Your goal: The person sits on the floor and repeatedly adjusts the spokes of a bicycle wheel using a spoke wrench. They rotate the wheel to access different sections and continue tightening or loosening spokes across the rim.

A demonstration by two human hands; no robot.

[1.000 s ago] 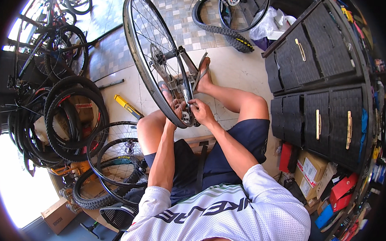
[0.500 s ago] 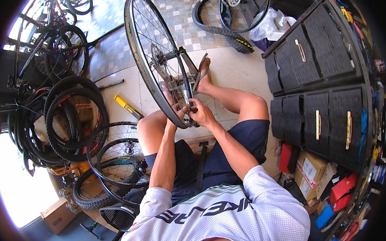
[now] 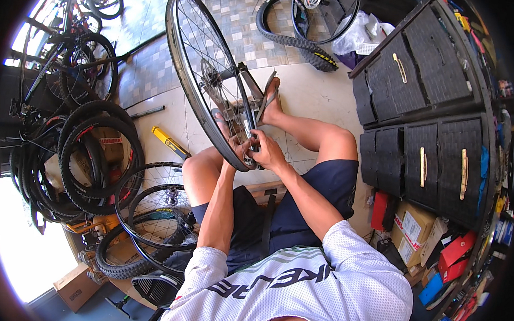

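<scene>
A bare bicycle wheel (image 3: 177,56), with a silver-sided rim and thin spokes, stands upright in a metal truing stand (image 3: 249,84) between my legs. Both hands meet at the wheel's near end. My left hand (image 3: 241,151) reaches in at the rim, its fingers closed and partly hidden by rim and spokes. Close beside it, my right hand (image 3: 268,152) is on the wheel's right side, thumb and fingertips drawn together at the rim with one finger raised. Whatever small part lies between the fingertips is too small to make out.
Tyres (image 3: 67,154) and spoked wheels (image 3: 159,213) crowd the left side, near a yellow box (image 3: 170,141) on the floor. A loose tyre (image 3: 306,46) lies ahead. Black drawers (image 3: 427,161) line the right, with cardboard boxes (image 3: 411,228) below. Bicycles (image 3: 74,58) stand far left.
My right hand's fingers have shifted slightly upward at the rim, one finger now more raised. My left hand stays at almost the same place; the wheel shows no visible turn.
</scene>
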